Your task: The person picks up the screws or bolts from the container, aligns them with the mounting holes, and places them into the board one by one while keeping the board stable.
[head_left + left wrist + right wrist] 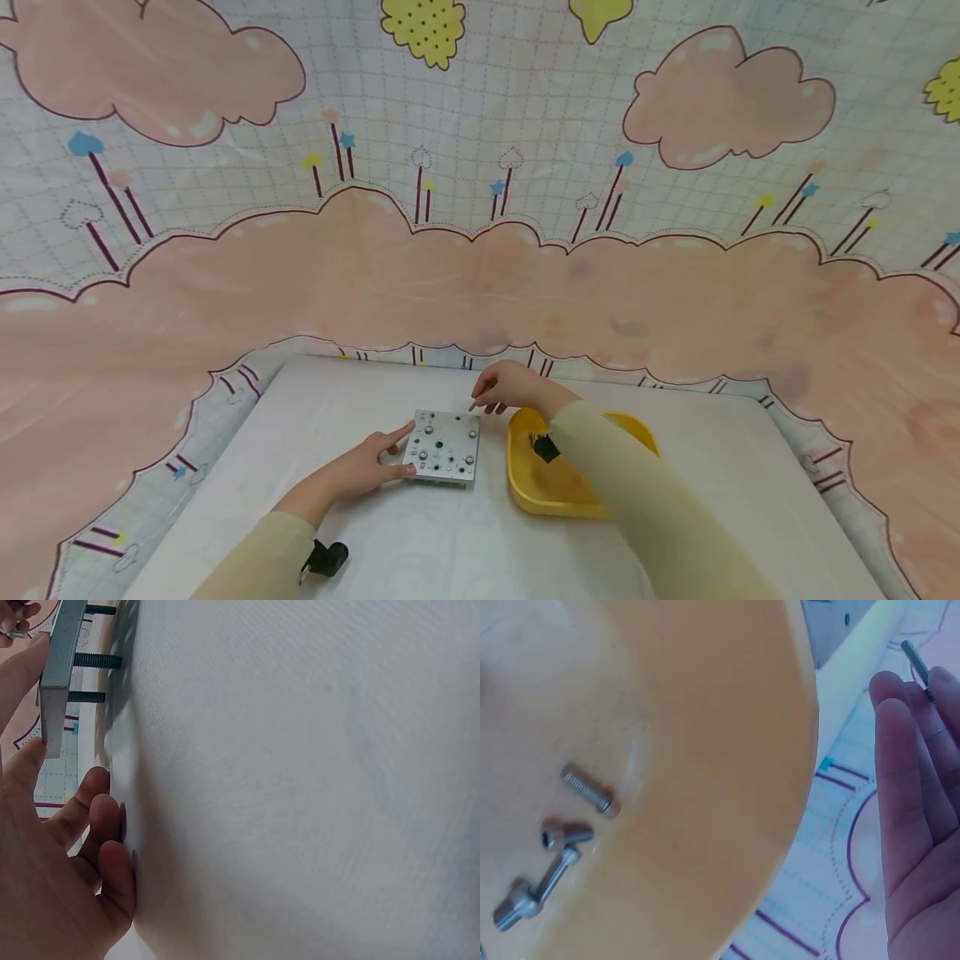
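Observation:
A square silver metal plate with several screws and holes on its face lies in front of me. Threaded screw ends stick out below it, seen from the side in the left wrist view. My left hand touches the plate's left side, thumb and index finger spread apart at two corners; its other fingers bend against the tabletop. Over the plate's far right corner, my right hand pinches a small metal screw between thumb and fingers. The screw is tilted, its threaded end free of the fingertips.
To the right of the plate stands a yellow tray, partly under my right forearm. Inside it lie several loose metal screws. The white table ends at a patterned cloth behind.

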A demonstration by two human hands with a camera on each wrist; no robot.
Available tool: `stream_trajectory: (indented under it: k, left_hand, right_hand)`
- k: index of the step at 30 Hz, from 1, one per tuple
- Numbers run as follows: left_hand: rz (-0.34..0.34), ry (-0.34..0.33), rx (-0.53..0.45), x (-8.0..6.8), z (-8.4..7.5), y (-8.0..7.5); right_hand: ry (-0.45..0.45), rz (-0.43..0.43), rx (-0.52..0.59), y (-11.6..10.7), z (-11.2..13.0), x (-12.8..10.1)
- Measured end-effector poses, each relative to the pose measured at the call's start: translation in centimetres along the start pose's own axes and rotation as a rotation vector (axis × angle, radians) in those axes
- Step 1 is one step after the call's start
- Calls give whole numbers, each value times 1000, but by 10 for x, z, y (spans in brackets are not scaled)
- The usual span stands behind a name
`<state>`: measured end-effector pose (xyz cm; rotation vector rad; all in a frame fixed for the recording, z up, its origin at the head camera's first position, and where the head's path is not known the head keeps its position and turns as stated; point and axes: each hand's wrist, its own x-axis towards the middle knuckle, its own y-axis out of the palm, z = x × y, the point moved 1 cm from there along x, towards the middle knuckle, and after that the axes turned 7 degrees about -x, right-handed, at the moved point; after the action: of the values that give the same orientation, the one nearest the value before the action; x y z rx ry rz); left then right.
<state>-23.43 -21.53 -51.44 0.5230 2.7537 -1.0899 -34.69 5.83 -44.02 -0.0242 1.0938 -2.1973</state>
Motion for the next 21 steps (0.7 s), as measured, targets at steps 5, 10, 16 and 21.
stream_trajectory:
  k: [5,10,16,21]
  left_hand:
    - [4,6,-8,1,1,-1]
    - [1,-15,-1,2,1,-1]
    - [1,-15,-8,2,0,-1]
    - [-1,-17,-13,2,1,-1]
  right_hand:
    - [2,19,-47,8,6,11]
    - [-1,28,-83,13,11,16]
    - [16,22,-182,17,17,19]
    - [26,12,-268,21,20,23]
